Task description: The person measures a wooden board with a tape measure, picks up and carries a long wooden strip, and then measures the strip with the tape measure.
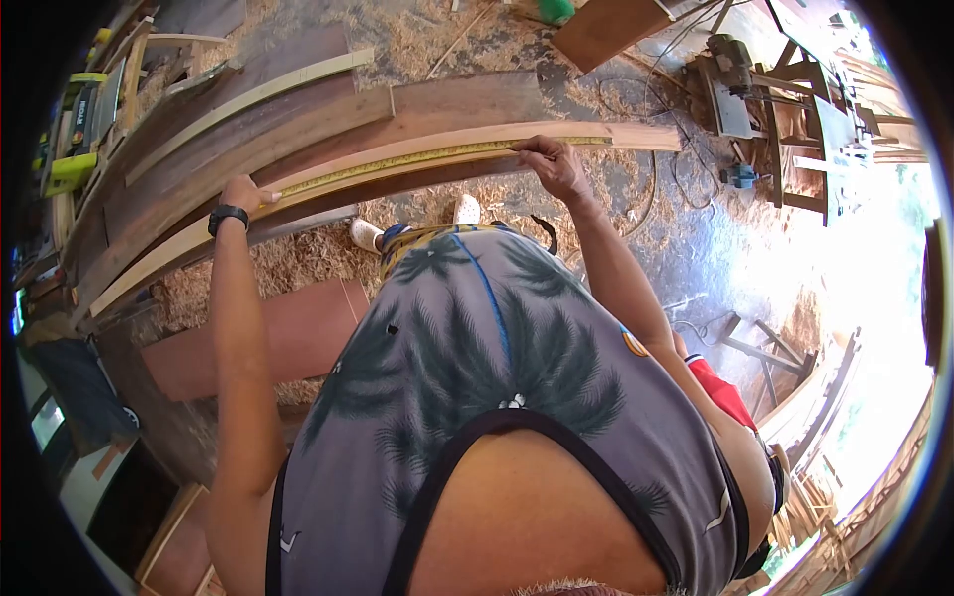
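A yellow tape measure (397, 162) lies stretched along a long, pale wooden board (646, 137). At the tape's left end is my left hand (245, 195), its fingers closed around the board's edge and the tape, thumb pointing along it. A dark watch (229, 216) is on that wrist. Farther right, my right hand (556, 171) is closed in a pinch at the tape's near edge. Whatever sits between those fingertips is too small to make out. Past this hand the tape runs on a short way over the board.
More boards (457, 104) lie beside and beyond the measured one. A reddish panel (268, 338) rests low at the left. Wood shavings (427, 40) cover much of the floor. A green-and-black Ryobi tool (78, 129) is at far left; a machine on a stand (730, 99) is at right.
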`<action>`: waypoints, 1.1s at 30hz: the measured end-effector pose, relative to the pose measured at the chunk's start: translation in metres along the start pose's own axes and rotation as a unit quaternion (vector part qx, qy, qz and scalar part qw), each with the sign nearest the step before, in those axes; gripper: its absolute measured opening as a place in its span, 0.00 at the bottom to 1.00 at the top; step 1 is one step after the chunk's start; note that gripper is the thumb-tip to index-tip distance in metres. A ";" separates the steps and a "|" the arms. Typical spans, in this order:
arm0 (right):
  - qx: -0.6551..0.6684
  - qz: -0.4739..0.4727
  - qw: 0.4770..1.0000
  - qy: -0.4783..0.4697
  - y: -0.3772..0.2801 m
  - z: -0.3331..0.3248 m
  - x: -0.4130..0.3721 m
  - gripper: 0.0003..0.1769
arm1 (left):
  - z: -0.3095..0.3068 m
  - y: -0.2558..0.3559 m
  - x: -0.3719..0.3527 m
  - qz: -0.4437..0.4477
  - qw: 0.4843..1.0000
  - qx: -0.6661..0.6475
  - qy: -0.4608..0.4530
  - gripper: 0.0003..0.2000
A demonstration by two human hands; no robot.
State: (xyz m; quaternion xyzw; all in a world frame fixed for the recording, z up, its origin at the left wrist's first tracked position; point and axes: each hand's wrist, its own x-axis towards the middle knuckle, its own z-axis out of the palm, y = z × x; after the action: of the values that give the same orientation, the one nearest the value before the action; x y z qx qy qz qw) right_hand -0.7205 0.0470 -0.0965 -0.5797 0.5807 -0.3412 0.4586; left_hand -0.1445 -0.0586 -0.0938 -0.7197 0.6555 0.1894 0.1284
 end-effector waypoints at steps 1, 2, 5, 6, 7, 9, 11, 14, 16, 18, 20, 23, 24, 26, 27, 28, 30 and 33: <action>-0.002 0.005 1.000 0.001 0.001 0.000 0.000 0.13 | 0.000 0.000 0.000 -0.001 1.000 0.007 -0.004 0.28; -0.002 0.005 1.000 0.003 -0.001 0.000 -0.001 0.13 | 0.001 0.000 0.000 0.001 1.000 0.008 -0.004 0.28; -0.034 -0.003 0.999 0.005 -0.009 -0.001 -0.001 0.13 | -0.005 0.006 -0.003 0.003 1.000 0.005 0.000 0.28; -0.033 0.002 0.999 0.005 -0.014 -0.001 -0.003 0.13 | -0.014 0.014 -0.006 -0.022 0.999 0.008 -0.038 0.30; -0.032 0.009 0.999 0.005 -0.017 -0.002 -0.004 0.13 | -0.020 0.021 -0.010 -0.047 0.996 0.012 -0.078 0.32; -0.045 -0.009 0.999 0.010 -0.007 0.000 -0.003 0.12 | -0.020 0.021 -0.010 -0.047 0.996 0.015 -0.071 0.32; -0.057 -0.027 0.998 0.014 -0.005 0.002 -0.003 0.12 | -0.016 0.017 -0.010 -0.047 0.997 0.018 -0.065 0.32; -0.068 -0.017 0.997 0.016 -0.008 0.002 -0.002 0.11 | -0.010 0.011 -0.009 -0.001 1.000 0.021 -0.010 0.28; -0.059 -0.026 0.998 0.006 -0.004 0.003 -0.001 0.11 | -0.008 0.010 -0.011 -0.002 1.000 -0.007 0.011 0.28; -0.061 -0.028 0.998 0.007 0.001 0.004 0.000 0.11 | -0.012 0.015 -0.010 -0.010 1.000 0.008 -0.006 0.28; -0.023 -0.024 0.999 0.011 0.004 0.005 0.000 0.11 | -0.012 0.014 -0.010 -0.018 0.999 0.024 -0.025 0.29; -0.038 -0.024 0.999 0.010 0.003 0.005 0.000 0.11 | -0.008 0.008 -0.008 -0.006 1.000 -0.005 -0.006 0.28; -0.037 -0.024 0.999 0.010 0.002 0.005 0.000 0.11 | -0.006 0.007 -0.007 -0.003 1.000 -0.001 -0.007 0.28; -0.047 -0.024 0.999 0.011 0.001 0.005 0.000 0.11 | -0.009 0.009 -0.005 -0.001 1.000 0.005 -0.009 0.28; -0.047 -0.023 0.999 0.011 0.001 0.005 0.000 0.11 | -0.012 0.013 -0.005 -0.027 0.999 0.011 -0.043 0.30; -0.044 -0.028 0.999 0.014 0.001 0.006 0.000 0.11 | -0.015 0.017 -0.005 -0.054 0.995 0.016 -0.077 0.33; -0.041 -0.031 0.999 0.017 0.000 0.006 -0.001 0.11 | -0.012 0.013 -0.002 -0.055 0.995 0.021 -0.080 0.33; -0.049 -0.024 0.998 0.019 0.001 0.006 -0.002 0.11 | -0.015 0.017 -0.005 -0.058 0.995 0.025 -0.084 0.33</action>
State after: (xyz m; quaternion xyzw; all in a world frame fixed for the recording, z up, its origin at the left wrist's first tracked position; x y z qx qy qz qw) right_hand -0.7151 0.0495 -0.0992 -0.6086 0.5914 -0.3341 0.4101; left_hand -0.1603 -0.0628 -0.0771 -0.7348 0.6041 0.2248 0.2113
